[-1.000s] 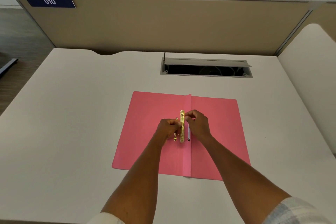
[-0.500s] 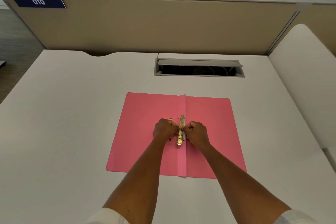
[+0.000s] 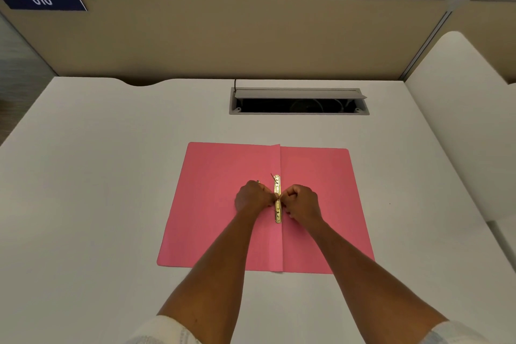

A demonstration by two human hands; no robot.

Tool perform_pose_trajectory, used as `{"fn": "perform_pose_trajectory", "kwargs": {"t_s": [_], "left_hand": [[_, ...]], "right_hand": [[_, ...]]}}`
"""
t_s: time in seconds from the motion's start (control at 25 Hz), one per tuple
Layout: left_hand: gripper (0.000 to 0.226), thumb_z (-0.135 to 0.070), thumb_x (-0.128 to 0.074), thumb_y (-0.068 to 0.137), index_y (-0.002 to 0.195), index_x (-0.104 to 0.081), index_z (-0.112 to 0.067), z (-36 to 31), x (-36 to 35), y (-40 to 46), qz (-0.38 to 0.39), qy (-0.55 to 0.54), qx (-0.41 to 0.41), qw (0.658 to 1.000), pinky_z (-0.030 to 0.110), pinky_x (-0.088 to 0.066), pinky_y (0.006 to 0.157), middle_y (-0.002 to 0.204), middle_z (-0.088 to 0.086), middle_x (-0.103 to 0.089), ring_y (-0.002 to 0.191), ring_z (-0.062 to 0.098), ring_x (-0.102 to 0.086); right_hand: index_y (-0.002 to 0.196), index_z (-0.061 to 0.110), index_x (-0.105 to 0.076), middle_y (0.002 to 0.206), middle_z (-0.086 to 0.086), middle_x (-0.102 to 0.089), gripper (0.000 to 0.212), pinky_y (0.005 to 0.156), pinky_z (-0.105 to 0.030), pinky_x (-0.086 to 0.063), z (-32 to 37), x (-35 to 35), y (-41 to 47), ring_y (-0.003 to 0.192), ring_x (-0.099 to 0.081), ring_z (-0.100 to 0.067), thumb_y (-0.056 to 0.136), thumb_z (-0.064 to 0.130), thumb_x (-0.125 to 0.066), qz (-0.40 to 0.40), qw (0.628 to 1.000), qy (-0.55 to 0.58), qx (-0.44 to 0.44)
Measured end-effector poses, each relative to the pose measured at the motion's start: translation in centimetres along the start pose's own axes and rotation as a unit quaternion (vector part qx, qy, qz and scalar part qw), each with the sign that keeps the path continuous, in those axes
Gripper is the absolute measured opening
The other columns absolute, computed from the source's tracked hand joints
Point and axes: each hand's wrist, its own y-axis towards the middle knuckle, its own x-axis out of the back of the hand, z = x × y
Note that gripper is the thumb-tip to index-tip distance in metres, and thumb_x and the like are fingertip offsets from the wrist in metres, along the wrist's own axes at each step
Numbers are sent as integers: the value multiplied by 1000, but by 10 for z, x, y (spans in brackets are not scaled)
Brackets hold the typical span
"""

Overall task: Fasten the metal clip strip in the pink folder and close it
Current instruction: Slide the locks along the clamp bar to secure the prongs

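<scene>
- Since half a second ago, both hands have stayed pinched at the strip (image 3: 277, 198), with little change; a second ago the right hand sat higher, near the strip's far end.
- Folder (image 3: 223, 204): pink, lying open and flat on the white desk (image 3: 97, 176), its centre fold running away from the viewer.
- Strip: gold metal, lying along the fold at mid-folder; both ends show, the middle is covered by fingertips.
- Left hand (image 3: 252, 196): curled into a loose fist just left of the strip, fingertips closed against its left edge. A small gold piece (image 3: 257, 181) shows past the knuckles.
- Right hand (image 3: 301, 201): likewise curled, fingertips pressed to the strip's right edge, almost meeting the left hand.
- A thin dark prong (image 3: 272, 177) stands tilted by the strip's far end.
- Cable hatch (image 3: 298, 93): open, well beyond the folder, before the beige partition (image 3: 251, 36).
</scene>
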Motion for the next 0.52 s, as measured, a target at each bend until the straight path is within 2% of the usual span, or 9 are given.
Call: {"fn": "perform_pose_trajectory", "kwargs": {"t_s": [0.12, 0.28, 0.44, 0.52], "left_hand": [[17, -29, -79, 70, 80, -77, -15, -1, 0, 2, 0, 18, -2, 1000, 32, -59, 79, 83, 0, -77, 84, 19, -73], [22, -35, -83, 66, 73, -73, -17, 0, -3, 3, -13, 50, -10, 999, 36, -61, 75, 74, -2, -73, 73, 20, -72], [24, -39, -79, 65, 67, -65, -19, -2, -5, 1, -36, 80, -13, 996, 37, -61, 77, 68, -5, -67, 70, 22, -70], [29, -43, -77, 64, 64, -58, -21, -3, -6, 0, -45, 85, -14, 995, 38, -59, 80, 68, -5, -64, 74, 22, -69]], "right_hand": [[73, 17, -68, 69, -8, -72, 10, 66, -47, -61, 0, 1, 1, 66, -70, -30, 82, 16, -71, 4, 1000, -1, -4], [75, 14, -67, 66, -9, -71, 9, 63, -47, -62, -1, 3, 3, 53, -65, -21, 84, 12, -68, 9, 1000, 5, -18], [83, 15, -68, 77, -5, -72, 11, 70, -44, -61, 9, 7, 12, 72, -69, -27, 84, 7, -60, -14, 1000, -1, 20], [88, 17, -70, 80, 1, -71, 11, 70, -36, -59, 20, 9, 20, 74, -69, -20, 82, 9, -65, -19, 999, -13, 48]]}}
